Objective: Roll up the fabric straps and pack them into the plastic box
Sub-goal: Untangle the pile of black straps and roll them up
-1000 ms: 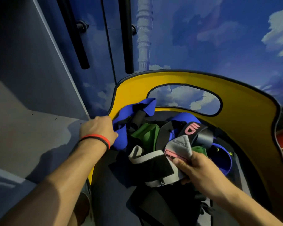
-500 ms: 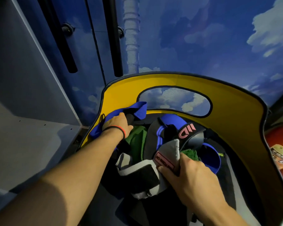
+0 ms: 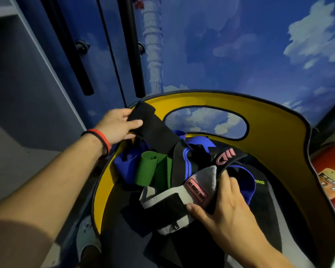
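A yellow-lined bin (image 3: 275,136) with a black rim holds a tangle of fabric straps. My left hand (image 3: 117,125) grips the end of a wide black strap (image 3: 155,128) lifted over the bin's left rim. My right hand (image 3: 226,207) holds a grey strap (image 3: 203,182) with a pink label and a black patch, low in the pile. Between the hands lie a green strap (image 3: 149,167), blue straps (image 3: 246,182) and a black strap with a pink logo (image 3: 226,155). No plastic box shows.
A blue cabinet with cloud pictures and two long black handles (image 3: 132,55) stands behind the bin. A grey shelf surface (image 3: 17,132) lies to the left. A red object with an orange label (image 3: 331,178) sits at the right edge. A shoe (image 3: 87,236) shows below the bin.
My left hand let go of the blue strap and now lifts a black strap up over the left rim. My right hand stays on the grey strap.
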A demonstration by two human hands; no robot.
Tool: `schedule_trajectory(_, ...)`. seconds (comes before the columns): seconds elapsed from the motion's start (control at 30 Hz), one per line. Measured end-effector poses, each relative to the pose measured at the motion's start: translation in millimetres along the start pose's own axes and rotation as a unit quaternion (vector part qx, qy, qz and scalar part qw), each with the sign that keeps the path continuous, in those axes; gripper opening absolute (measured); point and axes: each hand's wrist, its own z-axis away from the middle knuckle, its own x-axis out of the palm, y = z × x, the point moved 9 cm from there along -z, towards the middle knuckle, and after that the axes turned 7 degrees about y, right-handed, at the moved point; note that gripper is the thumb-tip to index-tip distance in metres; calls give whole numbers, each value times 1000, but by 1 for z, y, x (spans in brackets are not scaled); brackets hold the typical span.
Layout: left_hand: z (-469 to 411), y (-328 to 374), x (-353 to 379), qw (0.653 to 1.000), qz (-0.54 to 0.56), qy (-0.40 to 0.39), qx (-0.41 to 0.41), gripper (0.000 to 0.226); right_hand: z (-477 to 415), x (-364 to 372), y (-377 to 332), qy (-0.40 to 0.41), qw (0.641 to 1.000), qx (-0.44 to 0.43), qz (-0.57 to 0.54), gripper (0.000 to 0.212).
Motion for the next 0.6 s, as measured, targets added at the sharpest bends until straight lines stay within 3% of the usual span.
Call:
schedule_trajectory(0.07, 10, 25, -7, 1000, 7, 5, 27, 26, 3, 14, -5, -20, 999, -26, 4, 69)
schedule_trajectory(0.2, 33, 75, -15, 995, 28, 26, 96, 24, -1, 37, -19, 4, 998, -60, -11, 50)
schedule_trajectory(0.4, 88, 129, -7, 975, 47, 6, 215, 33, -35, 66, -26, 41, 996, -84, -3, 48)
schedule_trajectory(0.5, 123, 110, 3, 969, -20, 7, 248, 41, -55, 69, -22, 54, 994, -70, -58, 53)
schedule_trajectory(0.6, 152, 66, 26, 972, -72, -22, 221, 42, -66, 69, -21, 36, 991, -74, -106, 44)
